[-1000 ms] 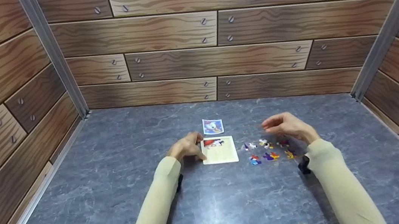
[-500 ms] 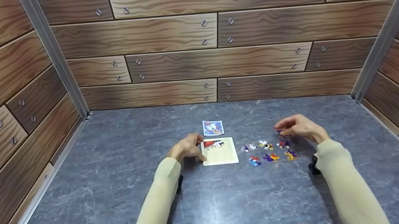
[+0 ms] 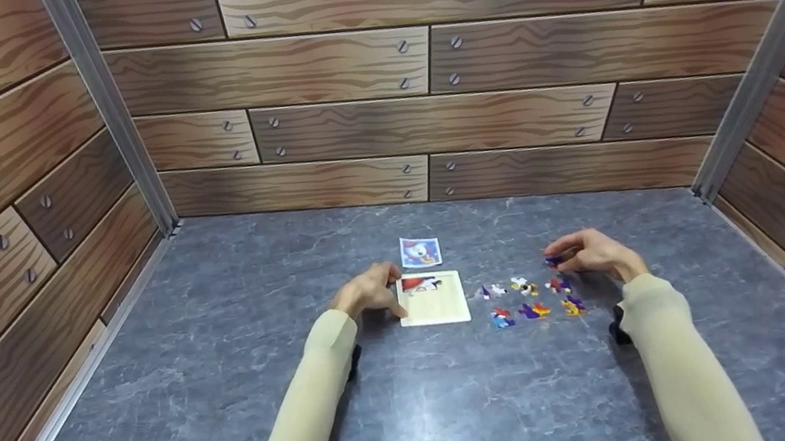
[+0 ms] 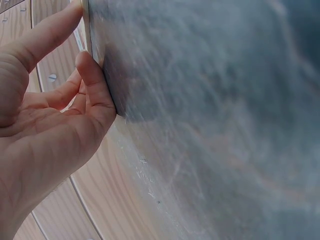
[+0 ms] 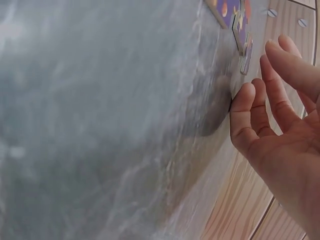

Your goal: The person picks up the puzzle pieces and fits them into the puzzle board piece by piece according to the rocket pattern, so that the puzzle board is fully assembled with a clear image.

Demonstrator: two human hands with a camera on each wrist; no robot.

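Note:
In the head view my left hand (image 3: 371,288) holds the left edge of a pale puzzle board (image 3: 441,308), thumb near its front left corner and fingers at the back. Up close, the left wrist view shows that thumb (image 4: 62,22) at the board's thin edge. Part of a red-and-white picture (image 3: 421,284) fills the board's top left. My right hand (image 3: 590,252) hovers at a purple puzzle piece (image 3: 552,261), the back right one, its fingertips right around it. In the right wrist view this piece (image 5: 246,57) lies beside the loosely bent fingers.
Several loose puzzle pieces (image 3: 534,309) lie in rows right of the board. Behind the board is a small picture card (image 3: 420,251) with a white character. Wood-patterned walls (image 3: 425,119) stand around the grey marbled table (image 3: 258,282).
My right hand has moved right and lowered to the back right purple piece, uncovering the pieces in front of it. The left hand stays at the board.

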